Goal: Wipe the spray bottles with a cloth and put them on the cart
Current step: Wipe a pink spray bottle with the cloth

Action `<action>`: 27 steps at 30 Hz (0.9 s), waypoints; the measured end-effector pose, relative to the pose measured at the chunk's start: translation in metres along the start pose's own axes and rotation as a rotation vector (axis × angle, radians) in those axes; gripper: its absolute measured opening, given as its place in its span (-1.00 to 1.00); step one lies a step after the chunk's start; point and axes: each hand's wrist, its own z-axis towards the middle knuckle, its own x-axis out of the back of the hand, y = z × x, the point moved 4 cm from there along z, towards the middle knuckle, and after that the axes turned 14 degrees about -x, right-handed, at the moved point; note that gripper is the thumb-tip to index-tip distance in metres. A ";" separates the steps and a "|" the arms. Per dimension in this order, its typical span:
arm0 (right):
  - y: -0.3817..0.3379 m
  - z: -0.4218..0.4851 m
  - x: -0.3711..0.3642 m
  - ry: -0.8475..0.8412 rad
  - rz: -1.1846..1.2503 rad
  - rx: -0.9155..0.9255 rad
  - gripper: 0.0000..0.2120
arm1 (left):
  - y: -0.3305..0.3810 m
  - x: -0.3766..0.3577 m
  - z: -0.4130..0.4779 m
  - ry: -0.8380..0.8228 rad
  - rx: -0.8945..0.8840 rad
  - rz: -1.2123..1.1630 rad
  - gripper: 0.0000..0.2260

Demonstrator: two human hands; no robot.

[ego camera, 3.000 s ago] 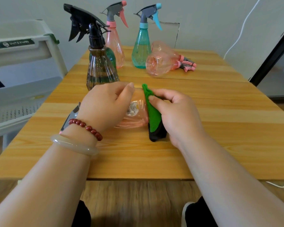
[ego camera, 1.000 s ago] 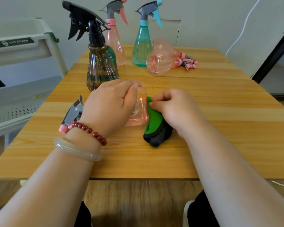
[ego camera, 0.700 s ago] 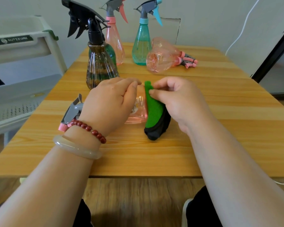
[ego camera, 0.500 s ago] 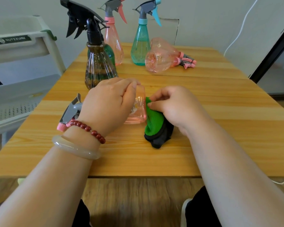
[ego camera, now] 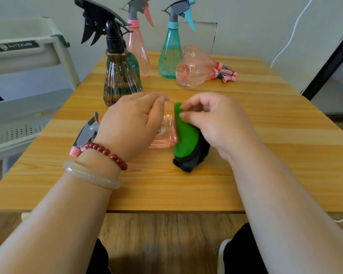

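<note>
— Where is the bottle being worked on?
— The pink spray bottle [ego camera: 167,133] lies on its side on the worktop [ego camera: 275,159], near the front edge, between the two hands. Its long axis runs left to right: the spray head [ego camera: 86,133] points left and the flat base faces right.
— And the hands?
— The left hand [ego camera: 131,123] is curled over the bottle's body and grips it, pinning it down. The right hand [ego camera: 218,123] pinches the green-and-black cloth [ego camera: 186,139] between thumb and fingertips and holds it against the base.
— Which way is the cart?
— The cart [ego camera: 28,80] stands off the worktop's left side (the side the spray head points to), so the left hand is the nearer one. I'd judge the bottle goes that way once the base is wiped; the right hand would have to reach across.
— Anything in the path?
— The dark bottle [ego camera: 121,80] stands upright just behind the left hand, so a low sweep leftward looks safer than a lift backward.
</note>
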 end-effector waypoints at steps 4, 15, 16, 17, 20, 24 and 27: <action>0.001 -0.001 0.001 -0.040 0.100 0.029 -0.78 | 0.000 0.000 0.000 0.009 -0.009 0.002 -0.67; 0.000 0.000 0.005 -0.062 0.092 0.082 -0.77 | 0.001 0.001 0.000 0.000 0.016 0.006 -0.65; 0.000 -0.001 0.005 -0.082 0.067 0.082 -0.77 | 0.001 0.001 0.000 0.000 0.014 0.007 -0.65; 0.002 0.000 0.004 -0.113 0.009 0.064 -0.77 | 0.001 0.001 0.001 -0.003 0.010 0.008 -0.65; 0.009 -0.002 0.003 -0.182 -0.250 -0.026 -0.79 | 0.000 0.001 0.001 -0.013 0.008 0.014 -0.65; 0.003 -0.004 0.004 -0.109 -0.192 0.066 -0.78 | -0.001 -0.001 0.002 -0.018 0.029 0.001 -0.65; -0.004 -0.007 0.008 -0.121 0.049 0.107 -0.78 | -0.001 0.000 0.002 0.003 0.018 -0.004 -0.66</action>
